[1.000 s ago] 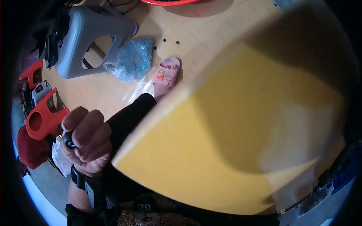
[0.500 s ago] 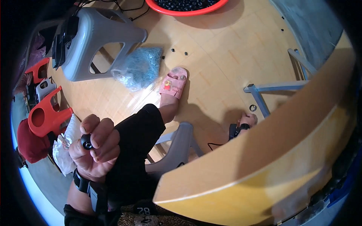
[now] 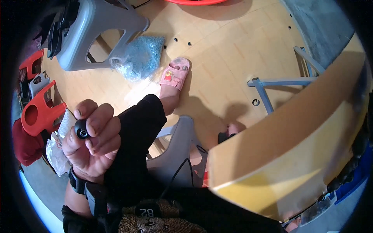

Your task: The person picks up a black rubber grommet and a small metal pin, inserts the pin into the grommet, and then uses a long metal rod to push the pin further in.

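Observation:
My left hand (image 3: 95,141) is closed in a pinch at the left. Between its thumb and fingers is a small round black part (image 3: 81,129) with a shiny metal centre, facing me. My right hand (image 3: 234,129) is low beneath the edge of a wooden tabletop (image 3: 287,124), which covers much of it. A dark strap crosses its wrist, and its fingers are too blurred and hidden to make out. A small dark ring (image 3: 255,102) lies on the floor beyond it, beside a grey metal leg (image 3: 262,93).
A grey plastic stool (image 3: 75,42) stands far left, near a clear bag of bluish pieces (image 3: 145,58). Red stools (image 3: 40,108) and a white bag (image 3: 58,155) are at the left. My foot wears a pink slipper (image 3: 175,75). A red basin's rim (image 3: 196,2) shows at the top.
My right hand has moved left and nearer, farther behind the tabletop edge. The view has shifted a little. My left hand keeps its pinch on the black part.

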Demonstrator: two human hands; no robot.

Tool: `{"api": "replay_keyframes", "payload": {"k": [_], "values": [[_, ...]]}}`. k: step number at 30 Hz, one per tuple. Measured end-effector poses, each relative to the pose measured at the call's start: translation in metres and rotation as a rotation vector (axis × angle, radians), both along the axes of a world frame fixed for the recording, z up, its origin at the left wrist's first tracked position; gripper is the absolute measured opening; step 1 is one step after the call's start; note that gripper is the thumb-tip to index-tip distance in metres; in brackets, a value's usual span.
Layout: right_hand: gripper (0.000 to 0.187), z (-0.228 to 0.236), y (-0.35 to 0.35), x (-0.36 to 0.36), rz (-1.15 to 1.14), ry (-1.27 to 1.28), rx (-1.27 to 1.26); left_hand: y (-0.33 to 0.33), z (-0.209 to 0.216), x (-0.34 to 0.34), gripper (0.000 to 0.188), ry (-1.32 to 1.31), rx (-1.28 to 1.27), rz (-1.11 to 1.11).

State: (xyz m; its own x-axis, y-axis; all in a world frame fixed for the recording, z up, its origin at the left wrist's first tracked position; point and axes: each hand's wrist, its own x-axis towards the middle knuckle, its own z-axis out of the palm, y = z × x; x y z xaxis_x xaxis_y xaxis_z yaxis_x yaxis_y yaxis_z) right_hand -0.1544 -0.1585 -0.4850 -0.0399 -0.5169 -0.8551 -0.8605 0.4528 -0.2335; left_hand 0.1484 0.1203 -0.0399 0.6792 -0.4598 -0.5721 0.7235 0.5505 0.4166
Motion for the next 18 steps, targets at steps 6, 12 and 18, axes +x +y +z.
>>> {"api": "replay_keyframes", "payload": {"k": [6, 12, 18], "values": [[0.008, -0.021, 0.307, 0.251, 0.053, 0.096, -0.182, -0.035, -0.030, 0.007, 0.029, 0.087, -0.226, -0.068], [0.008, -0.001, 0.276, 0.192, 0.189, 0.126, -0.153, -0.020, -0.015, 0.009, 0.029, 0.063, -0.147, -0.054], [0.010, -0.002, 0.197, 0.132, 0.290, 0.170, -0.184, -0.024, -0.019, 0.011, 0.029, 0.079, -0.106, -0.074]]}}
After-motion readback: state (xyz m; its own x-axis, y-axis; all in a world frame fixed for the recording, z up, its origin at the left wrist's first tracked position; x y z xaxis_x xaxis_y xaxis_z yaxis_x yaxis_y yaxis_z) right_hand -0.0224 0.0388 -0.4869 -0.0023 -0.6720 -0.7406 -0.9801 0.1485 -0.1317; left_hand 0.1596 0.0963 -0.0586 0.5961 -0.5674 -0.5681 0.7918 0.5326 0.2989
